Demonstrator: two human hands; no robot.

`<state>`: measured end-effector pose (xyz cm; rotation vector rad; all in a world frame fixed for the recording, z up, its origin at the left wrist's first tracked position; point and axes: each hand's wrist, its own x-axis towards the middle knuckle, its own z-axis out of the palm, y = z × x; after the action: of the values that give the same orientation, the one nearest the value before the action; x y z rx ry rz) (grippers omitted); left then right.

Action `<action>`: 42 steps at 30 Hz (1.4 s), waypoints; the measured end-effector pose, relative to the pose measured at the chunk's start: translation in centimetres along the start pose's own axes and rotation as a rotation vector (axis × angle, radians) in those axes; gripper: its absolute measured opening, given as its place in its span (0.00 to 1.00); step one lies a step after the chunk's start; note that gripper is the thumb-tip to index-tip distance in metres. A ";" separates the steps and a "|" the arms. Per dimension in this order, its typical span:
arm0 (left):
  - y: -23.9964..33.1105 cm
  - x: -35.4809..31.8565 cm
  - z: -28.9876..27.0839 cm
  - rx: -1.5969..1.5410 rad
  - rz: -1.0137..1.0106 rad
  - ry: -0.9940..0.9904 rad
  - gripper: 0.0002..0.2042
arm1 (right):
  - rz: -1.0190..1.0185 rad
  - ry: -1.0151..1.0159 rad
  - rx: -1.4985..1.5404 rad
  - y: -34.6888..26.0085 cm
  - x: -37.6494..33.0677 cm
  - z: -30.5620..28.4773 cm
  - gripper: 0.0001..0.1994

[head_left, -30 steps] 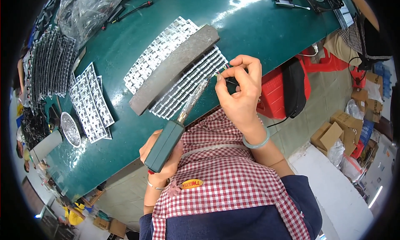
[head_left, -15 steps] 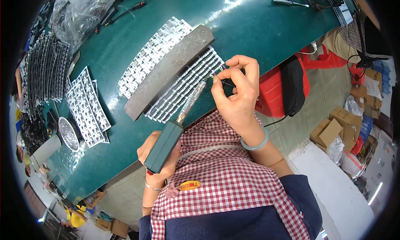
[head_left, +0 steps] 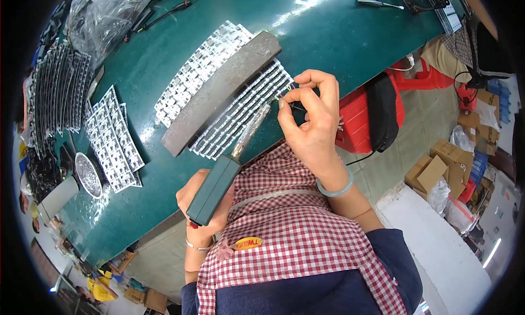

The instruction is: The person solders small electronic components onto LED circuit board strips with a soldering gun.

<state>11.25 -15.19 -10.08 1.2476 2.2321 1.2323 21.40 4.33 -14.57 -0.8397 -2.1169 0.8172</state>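
My left hand [head_left: 188, 193] is wrapped round the dark green body of a soldering gun [head_left: 212, 190]. Its long metal barrel [head_left: 251, 130] points away from me, the tip close to the right end of several narrow circuit board strips [head_left: 240, 110]. At that same end, the thumb and fingers of my right hand [head_left: 313, 118] pinch thin coloured wires [head_left: 289, 89]. Whether the tip touches a wire or a board, I cannot tell. A heavy grey curved metal bar [head_left: 224, 91] lies across the strips, with more white-and-black board panels [head_left: 202, 63] showing beyond it.
To the left lie loose board panels [head_left: 112, 143], a small oval metal bowl [head_left: 88, 175] and a stack of dark curved strips [head_left: 60, 91]. Clear plastic bags [head_left: 104, 22] sit at the far left. A red stool [head_left: 361, 123] stands beyond the right table edge.
My left hand and the soldering gun have shifted very slightly left. My right hand stays nearly in place, still pinching the wires.
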 end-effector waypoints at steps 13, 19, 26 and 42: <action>-0.7 -2.3 -0.2 -0.101 -0.225 0.101 0.12 | 0.008 0.017 0.000 0.0 0.0 0.2 0.08; -1.1 -1.8 0.7 -0.090 -0.131 0.090 0.10 | 0.040 0.016 0.025 0.0 -0.1 0.3 0.08; -0.1 -0.4 0.3 0.045 0.033 0.024 0.08 | 0.029 0.021 0.030 0.1 -0.2 0.4 0.08; -0.9 -2.9 -0.2 -0.067 -0.168 0.167 0.10 | 0.053 0.018 0.042 0.0 -0.2 0.4 0.08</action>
<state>12.36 -17.89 -11.06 0.9417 2.3353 1.3769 21.17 4.09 -14.90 -0.8808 -2.0621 0.8750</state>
